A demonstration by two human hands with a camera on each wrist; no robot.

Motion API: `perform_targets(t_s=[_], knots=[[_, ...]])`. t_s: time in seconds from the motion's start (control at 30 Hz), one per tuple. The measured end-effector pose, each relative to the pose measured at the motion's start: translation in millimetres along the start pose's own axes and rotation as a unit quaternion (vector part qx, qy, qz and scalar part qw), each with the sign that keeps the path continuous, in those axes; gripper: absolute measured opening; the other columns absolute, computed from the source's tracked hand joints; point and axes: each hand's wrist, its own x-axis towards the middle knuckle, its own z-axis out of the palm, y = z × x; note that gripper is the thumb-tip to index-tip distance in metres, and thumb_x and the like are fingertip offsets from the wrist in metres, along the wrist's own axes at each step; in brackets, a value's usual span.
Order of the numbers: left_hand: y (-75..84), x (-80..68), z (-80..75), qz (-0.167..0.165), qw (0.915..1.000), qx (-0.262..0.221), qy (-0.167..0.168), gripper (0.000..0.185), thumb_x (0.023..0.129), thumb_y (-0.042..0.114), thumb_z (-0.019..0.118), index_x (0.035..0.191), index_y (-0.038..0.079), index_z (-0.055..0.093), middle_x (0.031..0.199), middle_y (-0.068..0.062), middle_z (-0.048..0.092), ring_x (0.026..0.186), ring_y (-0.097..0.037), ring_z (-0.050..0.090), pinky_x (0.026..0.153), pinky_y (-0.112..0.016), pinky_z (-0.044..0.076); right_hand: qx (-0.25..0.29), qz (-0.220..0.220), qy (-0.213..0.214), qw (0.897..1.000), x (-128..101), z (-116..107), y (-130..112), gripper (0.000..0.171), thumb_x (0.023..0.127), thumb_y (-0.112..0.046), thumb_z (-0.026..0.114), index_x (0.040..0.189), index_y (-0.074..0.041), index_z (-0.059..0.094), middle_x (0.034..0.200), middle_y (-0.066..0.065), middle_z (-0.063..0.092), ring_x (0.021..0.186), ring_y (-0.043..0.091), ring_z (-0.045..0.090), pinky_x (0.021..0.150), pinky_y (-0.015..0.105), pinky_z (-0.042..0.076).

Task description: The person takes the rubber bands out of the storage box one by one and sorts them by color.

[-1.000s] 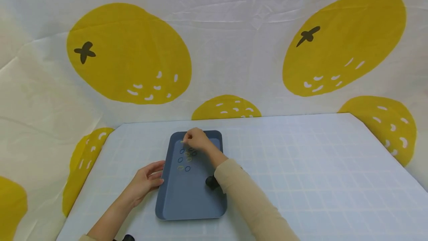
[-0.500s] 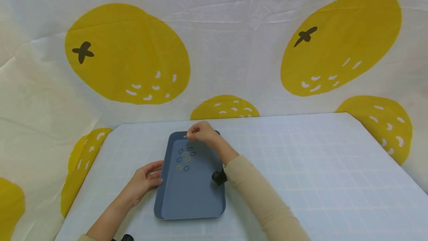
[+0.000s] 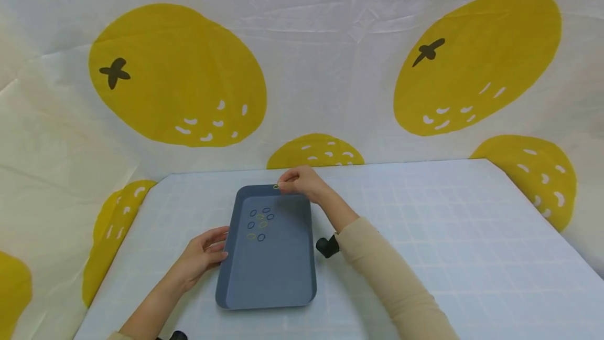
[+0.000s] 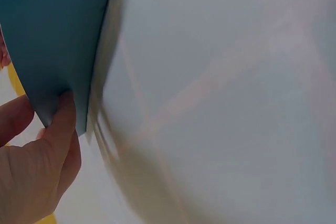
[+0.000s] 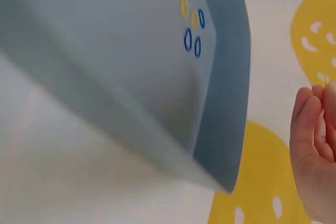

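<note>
Pinching a yellow band [image 3: 276, 187], right hand [image 3: 302, 182] hovers above tray [image 3: 269, 277].

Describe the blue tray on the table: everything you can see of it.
The tray is a slate-blue rectangle with rounded corners and a low raised rim, matte, plastic by the look of it. It lies flat on the white gridded table, long side running away from the person. Small blue and yellow rings lie loose in its far half; the near half is bare. The left hand touches its left rim. The right hand is over its far edge, pinching a yellow ring.
</note>
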Motion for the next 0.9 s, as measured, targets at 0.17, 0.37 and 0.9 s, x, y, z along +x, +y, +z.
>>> perform_targets(t_s=[0.17,0.37,0.9], knots=[[-2.6,0.9,-2.9,-0.003,0.9999,-0.01,-0.001,0.064,0.081,-0.011,0.058,0.14,-0.007,0.032,0.138,-0.03,0.036,0.121,-0.034,0.043,0.08,-0.029,0.05,0.009,0.004,0.007,1.0,-4,-15,3,0.016,0.085,-0.002,0.065,0.099,0.007,0.065,0.083,0.009,0.065,0.079,0.018,0.063,0.085,0.037,0.049],[-5.3,1.9,-4.0,-0.008,0.9997,-0.019,-0.011,0.065,0.082,-0.01,0.059,0.14,-0.007,0.031,0.139,-0.03,0.036,0.121,-0.033,0.044,0.08,-0.03,0.05,0.025,0.009,0.008,1.0,-16,-35,8,0.018,0.086,0.001,0.063,0.101,0.01,0.063,0.083,0.009,0.065,0.086,0.026,0.064,0.088,0.041,0.047],[-4.9,3.0,-7.0,-0.025,0.9986,-0.041,-0.023,0.068,0.082,-0.008,0.06,0.142,-0.005,0.028,0.141,-0.03,0.033,0.12,-0.028,0.046,0.081,-0.033,0.049,0.014,0.027,0.035,0.999,-37,-74,31,0.029,0.086,0.003,0.062,0.11,0.018,0.057,0.091,0.016,0.068,0.092,0.034,0.064,0.087,0.043,0.046]])
